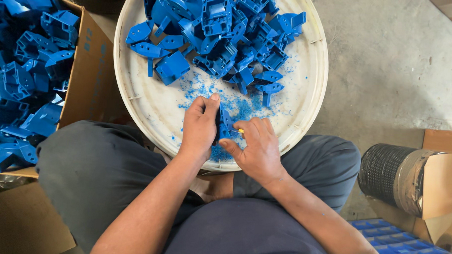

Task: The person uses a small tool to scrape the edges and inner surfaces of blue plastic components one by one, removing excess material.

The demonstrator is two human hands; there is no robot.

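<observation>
your left hand point(200, 127) is clamped around a blue plastic part point(224, 125), fingers curled together on its left side and the thumb stretched up along its far edge. your right hand point(254, 147) presses in from the right, fingers closed on a small yellow-tipped tool point(240, 131) that touches the part; how much of the tool there is you cannot tell, since the hand hides most of it. the part sits upright between both hands, over the near edge of the round cream tray point(151, 104) that rests across your lap. blue shavings point(237, 103) lie scattered on the tray just beyond your hands and under them. on the far half of the tray a heap of blue parts point(219, 31) of the same kind is piled, with a few loose ones lying at its left and right sides. to your left an open cardboard box point(90, 72) holds many more blue parts. on the right, on the concrete floor point(388, 62), a dark ribbed roll point(385, 170) lies near your knee, with a blue tray point(407, 248) nearer still.
</observation>
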